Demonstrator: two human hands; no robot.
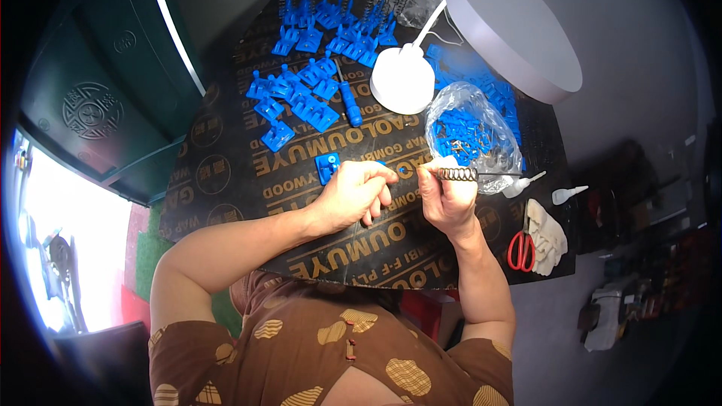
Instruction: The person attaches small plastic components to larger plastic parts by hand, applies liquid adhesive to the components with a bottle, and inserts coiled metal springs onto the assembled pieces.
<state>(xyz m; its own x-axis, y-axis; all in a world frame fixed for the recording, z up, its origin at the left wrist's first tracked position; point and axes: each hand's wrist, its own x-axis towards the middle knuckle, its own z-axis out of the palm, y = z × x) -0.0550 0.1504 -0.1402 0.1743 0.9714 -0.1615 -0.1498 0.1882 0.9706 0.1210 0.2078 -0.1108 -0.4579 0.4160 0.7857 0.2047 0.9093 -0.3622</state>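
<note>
My left hand [355,194] is curled over a blue plastic part [326,168] at the middle of the board. One end of that part shows left of the hand, and a bit of blue shows beyond the fingers; the grip is mostly hidden. Between thumb and fingertips, my right hand [450,197] pinches a dark coil spring [460,174], held roughly level. A thin dark rod runs out to the right from the spring. Just beyond this hand lies a clear plastic bag [492,114] holding small blue pieces.
Blue plastic parts [297,98] are grouped at far left, several behind them with upright springs. A blue-handled screwdriver [350,101] lies beside a white lamp base [402,81]; its wide head [519,26] overhangs the right. Red-handled scissors [520,249], a white glove [547,237] and white nozzled bottles [517,187] lie right.
</note>
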